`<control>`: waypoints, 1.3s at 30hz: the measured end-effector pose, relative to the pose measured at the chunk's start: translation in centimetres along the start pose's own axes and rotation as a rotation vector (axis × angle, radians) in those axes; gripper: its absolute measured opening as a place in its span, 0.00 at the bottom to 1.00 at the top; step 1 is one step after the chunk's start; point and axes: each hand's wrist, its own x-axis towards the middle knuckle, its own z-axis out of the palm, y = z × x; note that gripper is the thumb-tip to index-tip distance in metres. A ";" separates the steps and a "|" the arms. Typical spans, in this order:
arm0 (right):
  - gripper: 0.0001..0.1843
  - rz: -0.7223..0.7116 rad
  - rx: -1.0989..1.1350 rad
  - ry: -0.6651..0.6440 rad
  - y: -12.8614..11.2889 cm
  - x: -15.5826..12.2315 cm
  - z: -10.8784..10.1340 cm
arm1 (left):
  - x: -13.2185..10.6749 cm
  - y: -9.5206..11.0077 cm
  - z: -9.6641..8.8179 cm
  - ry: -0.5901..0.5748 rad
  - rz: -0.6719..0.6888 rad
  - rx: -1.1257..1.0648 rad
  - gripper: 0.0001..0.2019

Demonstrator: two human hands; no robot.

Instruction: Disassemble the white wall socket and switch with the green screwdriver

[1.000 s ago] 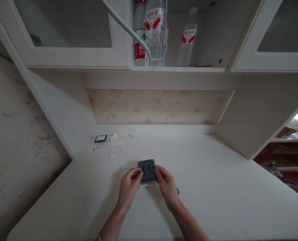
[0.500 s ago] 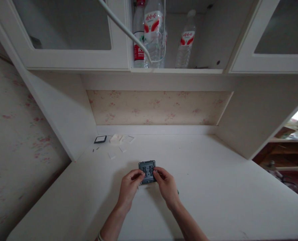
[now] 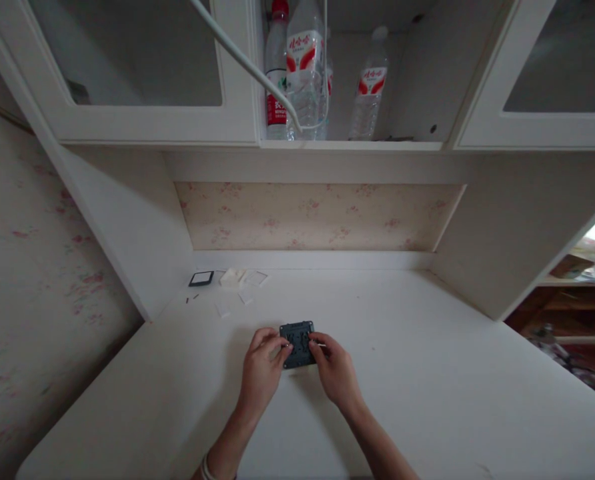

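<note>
A small dark grey square module [image 3: 297, 341] with a gridded face lies on the white desk [image 3: 427, 373] in front of me. My left hand [image 3: 261, 369] grips its left edge with curled fingers. My right hand [image 3: 335, 370] holds the right edge, and a thin pale pin-like piece shows between its fingertips at the module's side. Both wrists rest low over the desktop.
At the back left of the desk lie a small black-framed square [image 3: 201, 278], several white plastic pieces [image 3: 237, 279] and tiny dark screws. Above, an open shelf holds three water bottles [image 3: 302, 73], and a white cable [image 3: 242, 63] hangs across the cabinet front.
My hands and the module have stayed almost in place. The fingers have shifted slightly on its edges, and the view has tilted a little downward.
</note>
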 end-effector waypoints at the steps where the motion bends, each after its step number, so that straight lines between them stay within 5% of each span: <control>1: 0.16 -0.005 -0.009 0.003 0.0 0.0 -0.1 | 0.1 0.2 0.0 -0.014 -0.011 -0.001 0.07; 6: 0.15 0.001 0.001 0.022 -0.1 0.0 -0.5 | 1.1 0.5 0.1 -0.048 -0.205 -0.154 0.13; 9: 0.17 0.042 0.038 0.044 0.2 0.0 -0.9 | 2.9 -1.3 -0.8 0.016 -0.209 -0.107 0.15; 15: 0.23 0.151 0.247 0.029 0.7 -0.4 -2.4 | 7.5 -8.5 -4.5 -0.026 0.036 0.536 0.10; 22: 0.21 0.226 0.377 -0.051 -1.0 -1.6 -3.3 | 11.5 -13.3 -4.6 -0.270 -0.092 0.893 0.11; 30: 0.16 0.285 0.464 -0.086 -1.8 -2.6 -4.2 | 15.6 -15.7 -3.1 -0.278 -0.147 0.914 0.16; 39: 0.16 0.311 0.464 -0.058 -2.0 -2.7 -5.0 | 19.9 -16.7 -3.9 -0.293 -0.221 0.928 0.17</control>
